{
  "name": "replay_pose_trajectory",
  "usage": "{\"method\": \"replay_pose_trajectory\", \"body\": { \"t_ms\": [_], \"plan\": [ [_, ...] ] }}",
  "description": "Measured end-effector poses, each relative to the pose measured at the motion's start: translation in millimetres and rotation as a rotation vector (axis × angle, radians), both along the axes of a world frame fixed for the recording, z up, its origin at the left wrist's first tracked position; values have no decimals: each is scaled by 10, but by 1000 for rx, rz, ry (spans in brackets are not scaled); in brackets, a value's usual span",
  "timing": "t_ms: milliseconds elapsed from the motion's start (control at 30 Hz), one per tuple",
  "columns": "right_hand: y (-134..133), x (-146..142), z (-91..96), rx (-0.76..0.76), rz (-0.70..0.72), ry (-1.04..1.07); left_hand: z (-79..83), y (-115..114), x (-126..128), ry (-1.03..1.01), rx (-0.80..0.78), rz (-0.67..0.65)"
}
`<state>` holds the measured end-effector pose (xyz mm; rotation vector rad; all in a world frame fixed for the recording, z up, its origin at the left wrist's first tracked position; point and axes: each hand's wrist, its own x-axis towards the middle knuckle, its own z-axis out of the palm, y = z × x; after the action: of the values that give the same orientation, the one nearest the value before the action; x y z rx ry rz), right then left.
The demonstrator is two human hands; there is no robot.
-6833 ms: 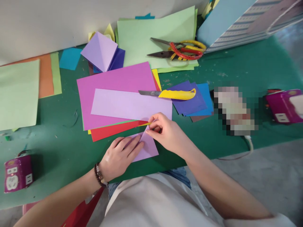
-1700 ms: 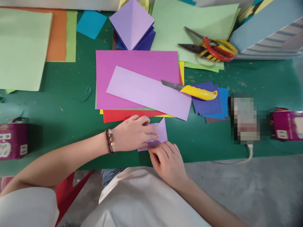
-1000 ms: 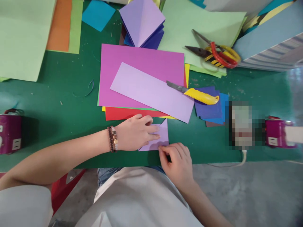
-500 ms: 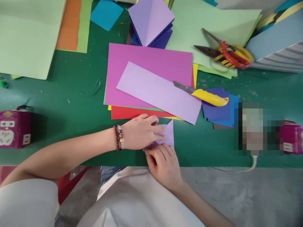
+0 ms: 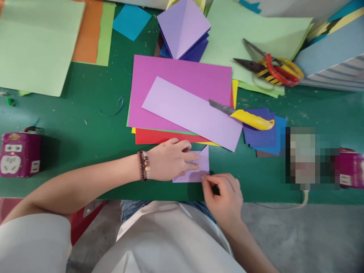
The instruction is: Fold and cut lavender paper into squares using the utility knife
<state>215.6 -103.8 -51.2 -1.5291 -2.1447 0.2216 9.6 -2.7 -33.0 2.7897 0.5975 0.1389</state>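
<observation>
A small folded lilac paper (image 5: 196, 170) lies on the green table (image 5: 85, 144) near its front edge. My left hand (image 5: 170, 159) lies on the paper's left part, fingers stretched flat and pressing it down. My right hand (image 5: 223, 193) is at the paper's lower right corner, fingers curled, thumb and forefinger pinched at the folded edge. Just behind lies a stack of coloured sheets: a long lilac strip (image 5: 193, 112) on a magenta sheet (image 5: 182, 79), with red and yellow sheets beneath.
A yellow utility knife (image 5: 247, 117) rests across the strip and dark blue squares (image 5: 261, 132). Scissors and pliers (image 5: 273, 68) lie on a pale green sheet at the back right. Purple boxes (image 5: 19, 153) stand at the left and right. Pale green paper (image 5: 34, 41) covers the back left.
My right hand has slid right along the paper's bottom edge to its lower right corner. My left hand stays flat on the paper.
</observation>
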Motion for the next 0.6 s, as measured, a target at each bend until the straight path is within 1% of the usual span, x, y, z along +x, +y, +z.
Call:
{"method": "replay_pose_trajectory", "body": {
  "t_ms": [67,133,333,467,600],
  "plan": [
    [18,145,-14,-1,-33,-43,20,8,-8,-2,-18,-10],
    [21,202,-27,-6,-38,-77,35,18,-14,-1,-39,-11],
    [-17,144,-58,3,-62,-86,32,33,-21,3,-59,-16],
    [-54,175,-68,-9,-79,-48,28,30,-20,8,-74,-11],
    [-67,210,-59,-15,-57,-46,28,31,-18,10,-76,-12]
  ]
}}
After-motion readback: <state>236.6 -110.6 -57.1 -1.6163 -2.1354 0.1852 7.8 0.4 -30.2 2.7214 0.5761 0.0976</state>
